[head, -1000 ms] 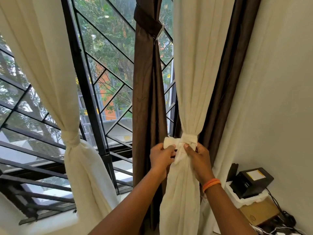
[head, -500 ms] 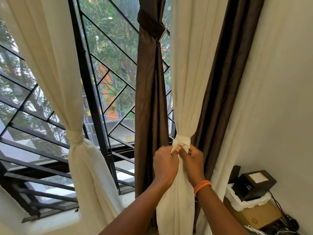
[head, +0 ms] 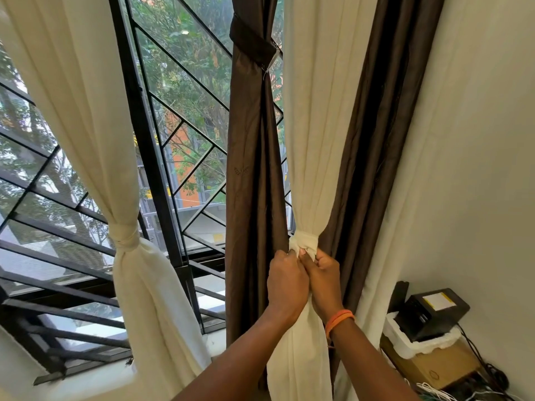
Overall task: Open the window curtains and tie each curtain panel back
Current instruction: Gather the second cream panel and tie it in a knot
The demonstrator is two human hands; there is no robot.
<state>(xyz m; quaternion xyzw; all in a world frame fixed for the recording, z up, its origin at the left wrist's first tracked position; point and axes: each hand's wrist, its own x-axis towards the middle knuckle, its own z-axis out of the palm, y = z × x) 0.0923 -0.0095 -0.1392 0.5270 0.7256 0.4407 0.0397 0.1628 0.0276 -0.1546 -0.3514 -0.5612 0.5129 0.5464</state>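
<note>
While both hands work side by side at the middle of the view, the left hand (head: 286,282) and the right hand (head: 324,280) touch each other just below a cream tie band (head: 304,241) wrapped around a gathered cream curtain panel (head: 312,111). Fingers of both hands are curled and pressed together, pinching the band's loose cream cloth at the knot. An orange wristband (head: 338,318) circles the right wrist. This cream panel hangs right of centre, cinched at the band and flaring out again below the hands. Just to its left hangs a brown curtain panel (head: 249,169), bound high up by a brown tie (head: 252,41). More brown curtain (head: 376,125) hangs directly behind the cream panel on the right, beside a pale wall (head: 477,140). Far to the left, a second cream curtain panel (head: 72,82) is already gathered with its own knotted cream tie (head: 123,234). Between the panels a window with a black metal grille (head: 162,169) shows green trees and an orange building outside. At lower right, a black device (head: 428,312) sits on white foam in a cardboard box (head: 431,366), with cables beside it.
</note>
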